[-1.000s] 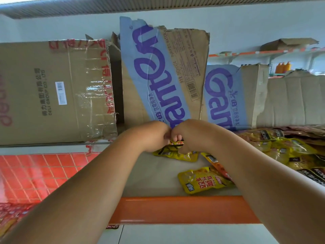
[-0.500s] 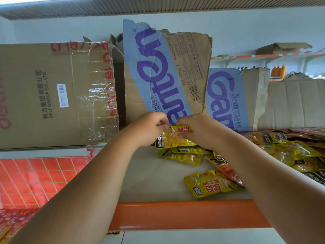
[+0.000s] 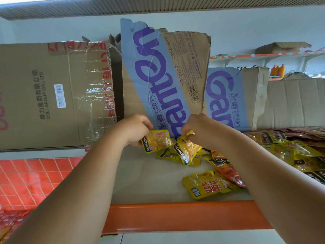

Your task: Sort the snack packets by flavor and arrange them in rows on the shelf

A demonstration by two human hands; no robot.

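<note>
One yellow foil snack packet (image 3: 158, 140) is pinched in the left hand (image 3: 134, 130), and a second yellow foil packet (image 3: 187, 149) is pinched in the right hand (image 3: 200, 128). Both are held just above the beige shelf board (image 3: 140, 176). Loose yellow packets (image 3: 209, 186) lie beneath and to the right. Torn blue-printed cardboard (image 3: 158, 76) and a taped brown carton (image 3: 52, 94) stand behind.

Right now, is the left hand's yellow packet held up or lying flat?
Held up: the left hand pinches the yellow packet by its edge.
</note>
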